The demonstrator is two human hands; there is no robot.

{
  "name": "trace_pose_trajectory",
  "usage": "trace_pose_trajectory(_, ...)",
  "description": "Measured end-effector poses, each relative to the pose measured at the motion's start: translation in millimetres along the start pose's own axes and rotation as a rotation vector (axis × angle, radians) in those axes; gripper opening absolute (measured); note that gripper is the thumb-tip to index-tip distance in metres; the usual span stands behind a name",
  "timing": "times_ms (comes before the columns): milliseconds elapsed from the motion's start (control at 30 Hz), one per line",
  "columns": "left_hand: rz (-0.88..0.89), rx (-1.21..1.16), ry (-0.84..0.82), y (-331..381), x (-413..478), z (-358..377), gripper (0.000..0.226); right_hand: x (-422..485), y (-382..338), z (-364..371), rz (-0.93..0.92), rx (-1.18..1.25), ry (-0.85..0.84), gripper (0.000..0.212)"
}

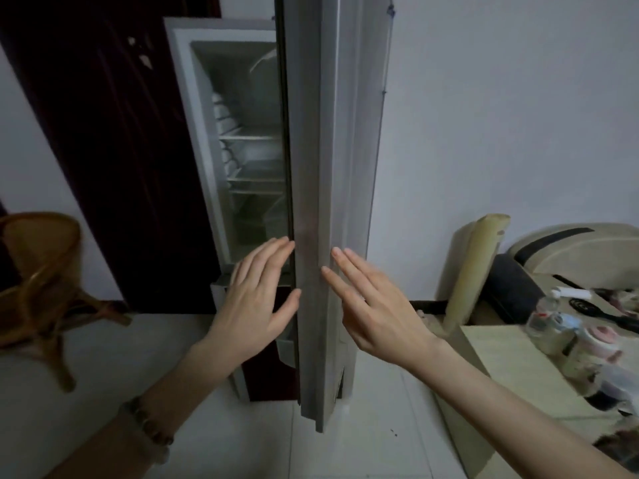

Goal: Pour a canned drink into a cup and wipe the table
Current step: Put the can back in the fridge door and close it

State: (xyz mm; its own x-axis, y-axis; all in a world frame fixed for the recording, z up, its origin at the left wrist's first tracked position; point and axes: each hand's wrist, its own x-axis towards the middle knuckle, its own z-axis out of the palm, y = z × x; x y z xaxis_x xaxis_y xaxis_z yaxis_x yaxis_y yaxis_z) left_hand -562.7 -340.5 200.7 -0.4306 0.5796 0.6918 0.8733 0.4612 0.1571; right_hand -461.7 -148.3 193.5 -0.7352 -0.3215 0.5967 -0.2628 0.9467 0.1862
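A tall silver fridge door point(325, 167) stands ajar, edge-on to me, in the middle of the head view. Behind it the fridge interior point(249, 160) shows white shelves. My left hand point(256, 299) is at the door's left edge with straight fingers, fingertips at the dark seal. My right hand point(373, 305) has its fingers straight, their tips against the door's right face. Neither hand holds anything. No can or cup shows.
A wicker chair point(41, 292) stands at the left on the pale tiled floor. A dark wooden door point(114, 150) is behind the fridge. At the right, a beige table point(511, 368) carries a plastic bottle point(548, 316), tape rolls and other clutter.
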Motion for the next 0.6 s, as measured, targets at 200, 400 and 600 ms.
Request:
trace_pose_trajectory(200,-0.057,0.072,0.029,-45.4,-12.7,-9.7,0.056,57.4,-12.0,44.3,-0.085,0.036,-0.045,0.077)
trace_pose_trajectory(400,-0.235,-0.063,0.053,-108.7,-7.9,-17.4,0.065,121.9,-19.5,96.4,-0.174,0.017,-0.045,0.08)
trace_pose_trajectory(600,-0.353,-0.312,0.029,-188.5,8.0,-16.5,0.065,186.7,-26.8,155.4,-0.209,-0.049,-0.049,0.079)
